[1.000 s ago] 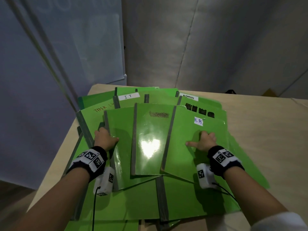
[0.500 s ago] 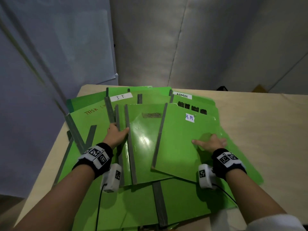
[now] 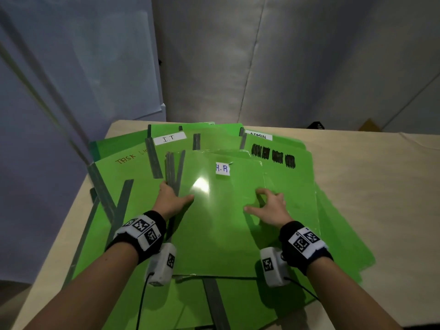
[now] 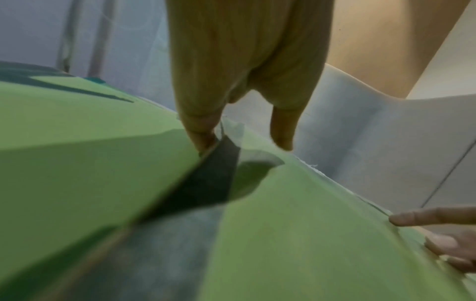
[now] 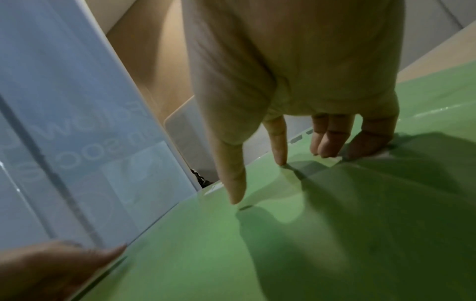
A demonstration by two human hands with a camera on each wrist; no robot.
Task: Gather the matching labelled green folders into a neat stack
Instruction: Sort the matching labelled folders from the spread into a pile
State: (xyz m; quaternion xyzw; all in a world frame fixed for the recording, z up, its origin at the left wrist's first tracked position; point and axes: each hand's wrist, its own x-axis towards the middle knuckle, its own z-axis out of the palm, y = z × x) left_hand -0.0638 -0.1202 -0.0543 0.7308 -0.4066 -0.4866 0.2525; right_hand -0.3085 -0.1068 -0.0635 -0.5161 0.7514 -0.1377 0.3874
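The right hand (image 3: 269, 208) presses spread fingertips atop the glossy green plastic H.R-labelled folder (image 3: 221, 229), the left hand (image 3: 170, 202) pushing straight fingers against its left edge, neither grasping.

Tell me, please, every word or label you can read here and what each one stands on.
"H.R": H.R label on the top folder.
"I.T": I.T label on the I.T folder.
"ADMIN": ADMIN label on the ADMIN folder.
"TASK LI": orange writing on the left folder, the rest covered.
Black scribbles on the right folder: blotted out, unreadable.
Panel lettering: mirrored and faint, unreadable.
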